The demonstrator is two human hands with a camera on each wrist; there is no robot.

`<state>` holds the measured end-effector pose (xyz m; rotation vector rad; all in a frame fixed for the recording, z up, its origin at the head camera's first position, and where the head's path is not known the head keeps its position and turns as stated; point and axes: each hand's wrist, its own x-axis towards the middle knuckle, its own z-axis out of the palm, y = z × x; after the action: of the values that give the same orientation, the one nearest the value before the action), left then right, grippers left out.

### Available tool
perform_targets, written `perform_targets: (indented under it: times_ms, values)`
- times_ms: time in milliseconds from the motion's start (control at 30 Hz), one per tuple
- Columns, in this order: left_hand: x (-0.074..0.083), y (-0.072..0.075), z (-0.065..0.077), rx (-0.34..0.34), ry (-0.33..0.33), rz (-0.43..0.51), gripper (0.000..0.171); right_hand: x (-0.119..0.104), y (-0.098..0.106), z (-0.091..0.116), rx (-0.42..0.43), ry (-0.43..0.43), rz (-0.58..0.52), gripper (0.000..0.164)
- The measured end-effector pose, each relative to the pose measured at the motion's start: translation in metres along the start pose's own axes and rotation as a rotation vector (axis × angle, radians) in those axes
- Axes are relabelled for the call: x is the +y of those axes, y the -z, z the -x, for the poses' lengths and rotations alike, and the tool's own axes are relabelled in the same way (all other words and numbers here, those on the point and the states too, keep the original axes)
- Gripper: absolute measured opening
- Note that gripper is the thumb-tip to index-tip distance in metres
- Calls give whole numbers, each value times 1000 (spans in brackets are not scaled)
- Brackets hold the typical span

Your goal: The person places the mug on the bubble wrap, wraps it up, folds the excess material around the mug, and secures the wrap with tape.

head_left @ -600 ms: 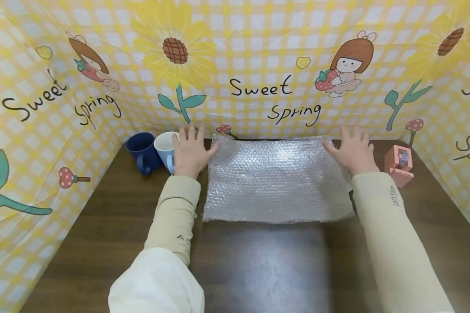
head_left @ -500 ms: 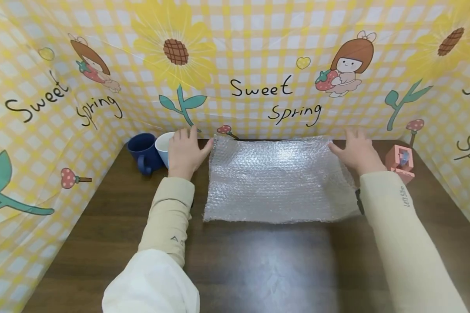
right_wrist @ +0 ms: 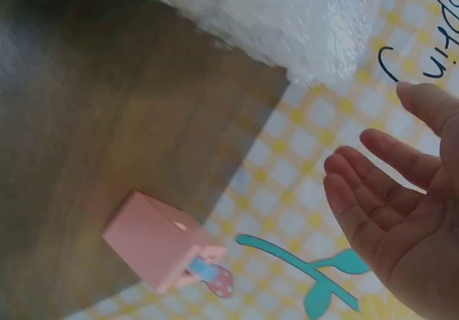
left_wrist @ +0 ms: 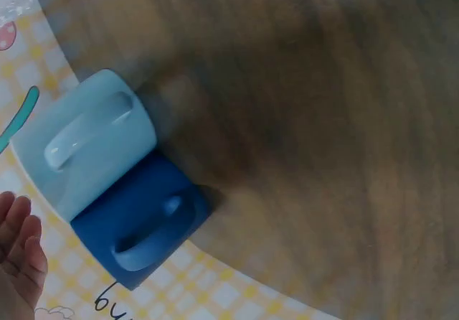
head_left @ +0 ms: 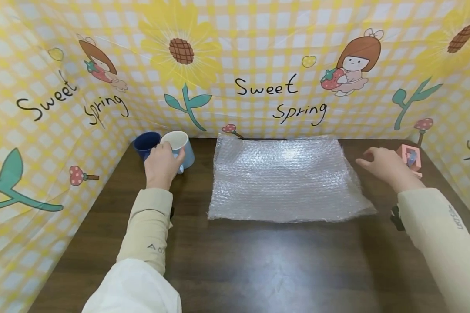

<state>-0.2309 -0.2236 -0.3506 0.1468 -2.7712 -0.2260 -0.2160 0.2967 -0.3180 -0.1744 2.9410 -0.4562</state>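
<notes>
My left hand (head_left: 160, 167) hovers in front of two mugs at the back left, its fingers loosely bent and holding nothing. One mug is dark blue (head_left: 146, 141), the other light blue with a white inside (head_left: 186, 150). Both stand upright side by side; the left wrist view shows the handles of the light blue mug (left_wrist: 90, 130) and dark blue mug (left_wrist: 154, 227), with my fingers apart from them. My right hand (head_left: 389, 167), relaxed and holding nothing, is left of a small pink box-shaped thing (head_left: 411, 155) with a bluish piece in its opening.
A sheet of clear bubble wrap (head_left: 282, 182) lies flat on the dark wooden table (head_left: 258, 265) between my hands, its back edge close to the wall. Yellow checked cloth (head_left: 258, 39) printed with flowers encloses the back and both sides.
Both hands have moved away from the bubble wrap's back corners, the left one leftward to the mugs, the right one rightward toward the pink thing. The bubble wrap stays spread.
</notes>
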Motion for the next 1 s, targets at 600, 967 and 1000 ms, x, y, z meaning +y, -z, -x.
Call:
perform_targets:
  times_ms: [600,967,1000]
  values:
    - [-8,-18,2,-288,354,358,62,11,-41,14,-163,-47,-89,48]
    - [-2,-28,2,-412,572,895,58,16,-55,10,-152,-131,-179,51]
    - [-1,-29,2,-412,594,946,58,18,-56,10,-140,-137,-199,50]
